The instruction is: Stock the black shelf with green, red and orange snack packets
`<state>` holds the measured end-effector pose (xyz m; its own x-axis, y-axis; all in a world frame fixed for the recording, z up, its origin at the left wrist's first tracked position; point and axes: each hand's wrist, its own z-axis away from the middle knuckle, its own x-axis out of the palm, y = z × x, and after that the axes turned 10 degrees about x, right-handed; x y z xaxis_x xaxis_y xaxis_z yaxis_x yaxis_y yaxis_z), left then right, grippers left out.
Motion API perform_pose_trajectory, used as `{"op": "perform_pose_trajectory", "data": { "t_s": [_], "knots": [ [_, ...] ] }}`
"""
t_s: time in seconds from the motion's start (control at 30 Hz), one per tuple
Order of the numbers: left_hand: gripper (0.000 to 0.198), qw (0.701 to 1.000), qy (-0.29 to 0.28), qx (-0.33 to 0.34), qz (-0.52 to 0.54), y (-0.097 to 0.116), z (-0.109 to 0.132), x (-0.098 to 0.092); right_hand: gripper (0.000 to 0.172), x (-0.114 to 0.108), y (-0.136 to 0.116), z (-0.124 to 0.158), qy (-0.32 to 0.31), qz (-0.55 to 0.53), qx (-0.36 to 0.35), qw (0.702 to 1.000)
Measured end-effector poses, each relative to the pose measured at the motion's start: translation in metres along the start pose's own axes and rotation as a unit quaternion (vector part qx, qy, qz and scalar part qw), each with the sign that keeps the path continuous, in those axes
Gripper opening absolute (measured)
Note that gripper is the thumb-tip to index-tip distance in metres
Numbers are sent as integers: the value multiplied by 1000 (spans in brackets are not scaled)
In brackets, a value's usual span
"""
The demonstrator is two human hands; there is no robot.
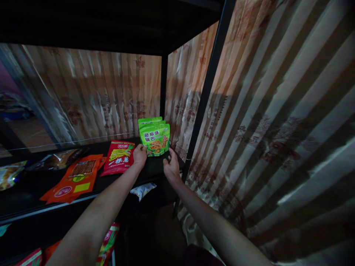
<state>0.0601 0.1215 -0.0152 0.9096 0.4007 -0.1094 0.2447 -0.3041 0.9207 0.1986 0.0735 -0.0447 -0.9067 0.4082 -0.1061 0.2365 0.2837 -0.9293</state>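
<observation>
Several bright green snack bags (154,140) stand upright, one behind another, at the right end of a black shelf (151,168). My left hand (140,155) is at the lower left edge of the front bag, its fingers curled and pinched against that edge. By the lower right corner of the same bag is my right hand (172,166), fingers a little apart and nothing gripped in them. A red snack bag (118,157) with a green and yellow print leans just left of my left hand.
Orange snack packets (79,175) lie farther left, beside a dark brown packet (57,160) and a blue-and-yellow bag (11,175). A small silvery packet (143,190) is below the shelf edge. A black post (206,88) and pleated curtains (257,129) bound the right side.
</observation>
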Motion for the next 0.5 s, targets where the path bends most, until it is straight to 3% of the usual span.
{"op": "perform_pose_trajectory", "data": {
  "t_s": [0.13,0.3,0.5],
  "knots": [
    [18,1000,-14,15,-4,-5,1,-7,55,-1,-1,3,-3,-17,9,1000],
    [13,995,-34,45,-86,-6,1,-13,54,3,-2,9,-8,-31,-1,999],
    [13,992,-34,29,-120,-1,3,-14,54,8,0,4,-6,-28,12,1000]
  ]
}}
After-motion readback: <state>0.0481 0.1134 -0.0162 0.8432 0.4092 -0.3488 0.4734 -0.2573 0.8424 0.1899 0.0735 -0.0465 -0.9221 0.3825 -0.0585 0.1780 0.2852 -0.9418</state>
